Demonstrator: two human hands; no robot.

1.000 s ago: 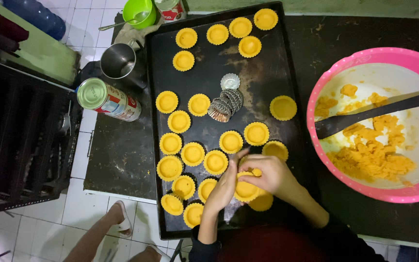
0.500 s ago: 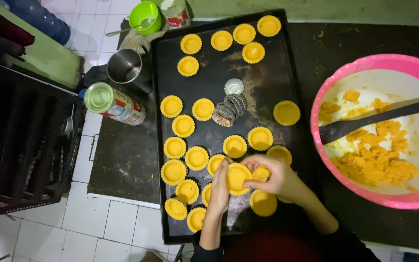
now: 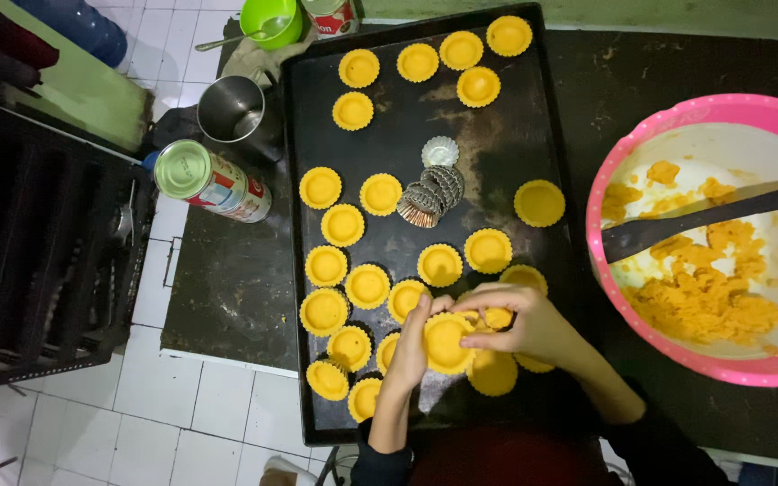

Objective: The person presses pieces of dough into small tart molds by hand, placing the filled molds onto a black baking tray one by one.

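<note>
Both hands meet over the near end of a black baking tray. My left hand and my right hand together grip a small fluted tart mould lined with yellow dough, fingers pressing at its rim. A bit of loose dough shows under my right fingers. Several filled dough shells lie in rows on the tray around the hands. A stack of empty metal moulds lies on its side at the tray's middle.
A pink bowl of yellow dough with a dark spatula sits to the right. Left of the tray stand a tin can, a steel cup and a green cup. A dark rack is at far left.
The hands have lifted the dough-lined mould slightly and turned it between the fingers; the camera view has shifted a little, and the tray's shells stay where they were.
</note>
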